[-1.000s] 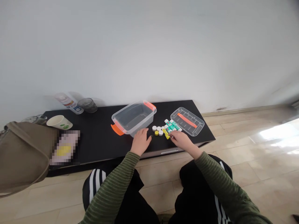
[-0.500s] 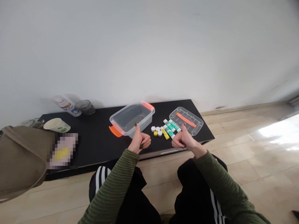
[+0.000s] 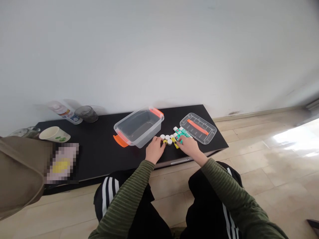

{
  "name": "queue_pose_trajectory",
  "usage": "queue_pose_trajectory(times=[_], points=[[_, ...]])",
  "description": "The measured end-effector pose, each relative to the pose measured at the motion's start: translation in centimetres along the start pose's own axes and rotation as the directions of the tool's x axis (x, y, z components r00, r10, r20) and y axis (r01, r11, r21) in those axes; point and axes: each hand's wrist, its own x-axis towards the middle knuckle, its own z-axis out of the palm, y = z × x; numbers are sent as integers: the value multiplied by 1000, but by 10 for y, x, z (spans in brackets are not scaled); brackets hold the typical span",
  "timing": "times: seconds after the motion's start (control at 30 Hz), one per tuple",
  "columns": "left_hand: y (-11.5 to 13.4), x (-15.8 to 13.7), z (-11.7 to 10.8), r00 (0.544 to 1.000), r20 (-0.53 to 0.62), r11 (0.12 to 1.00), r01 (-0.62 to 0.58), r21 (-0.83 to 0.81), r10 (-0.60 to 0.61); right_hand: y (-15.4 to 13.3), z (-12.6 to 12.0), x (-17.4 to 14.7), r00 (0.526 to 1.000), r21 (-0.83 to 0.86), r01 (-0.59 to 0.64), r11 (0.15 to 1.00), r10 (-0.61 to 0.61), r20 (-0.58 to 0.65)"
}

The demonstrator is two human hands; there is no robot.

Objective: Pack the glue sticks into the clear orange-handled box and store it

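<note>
Several small round jars with white lids point(image 3: 169, 142) and one with a yellow lid point(image 3: 164, 142) stand together on the black cabinet top point(image 3: 99, 149). My left hand point(image 3: 155, 149) is at their left side, fingers bent and apart, fingertips at the yellow lid. Beside the jars lie a yellow tube-shaped stick point(image 3: 173, 140) and several green-and-white sticks point(image 3: 177, 129) that look like glue sticks. Over their near ends hovers or rests my right hand point(image 3: 189, 148), its fingers apart around the yellow stick and partly covering the green ones. Whether either hand grips anything is not clear.
A clear plastic box point(image 3: 149, 134) with orange clips stands open behind my left hand. Its clear lid point(image 3: 210, 132) with an orange handle lies to the right. Leftward are a paper cup point(image 3: 54, 134), a glass point(image 3: 86, 114), a spray can point(image 3: 66, 113) and a brown bag point(image 3: 22, 172).
Both hands have gone from closed fists with thumbs up to reaching down at the jars and sticks. The view has shifted slightly; the objects look unmoved.
</note>
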Motion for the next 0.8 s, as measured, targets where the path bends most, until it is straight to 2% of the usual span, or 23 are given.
queue_pose_trajectory(times=[0.1,0.33,0.43,0.5,0.53,0.57,0.6,0.67,0.73,0.8], points=[[1,1,11,998,19,983,-59,175,57,-6,6,1,999,-165,18,986,-10,51],[-3,6,17,998,58,976,-51,212,39,-16,17,4,993,-267,18,964,13,115],[-5,9,15,1000,22,992,-23,123,20,-18,16,6,995,-239,-8,971,33,98],[-6,11,12,1000,-11,998,28,-59,-29,-16,10,6,997,-187,-26,982,40,67],[-7,12,10,997,-9,976,69,-205,-72,-14,7,5,998,-147,-29,989,36,44],[-7,13,9,992,14,917,118,-380,-122,-13,3,2,1000,-94,-21,995,23,21],[-6,14,7,984,61,809,171,-562,-166,-11,0,-1,1000,-32,2,999,-2,0],[-5,13,3,961,193,483,268,-833,-200,-8,-4,-9,997,104,80,991,-78,-31],[-2,11,-1,939,296,191,327,-926,-173,-8,-4,-17,987,206,161,965,-153,-53],[1,8,-3,929,340,36,349,-937,-149,-8,-2,-23,977,242,210,947,-199,-69]])
